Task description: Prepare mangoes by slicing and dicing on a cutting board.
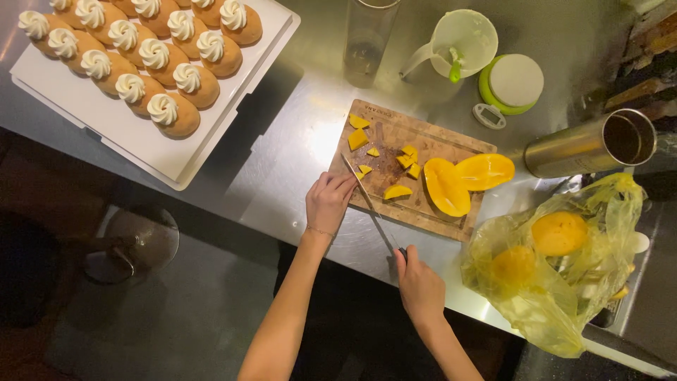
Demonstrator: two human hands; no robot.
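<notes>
My right hand [419,283] grips the handle of a long knife [367,200], whose blade lies across the near left part of a wooden cutting board [437,212]. My left hand [328,201] rests with curled fingers at the board's left edge, touching the blade's tip side; whether it holds a piece I cannot tell. On the board lie several small orange mango chunks [358,138], a slice [397,191], and two large mango halves [446,186], [485,170], one hanging over the right edge.
A white tray [134,137] of cream-topped buns sits far left. Behind the board stand a tall glass [367,39], a white jug [460,39], a green-rimmed lid [513,82] and a steel cup [596,143] on its side. A yellow bag [557,261] of mangoes lies right.
</notes>
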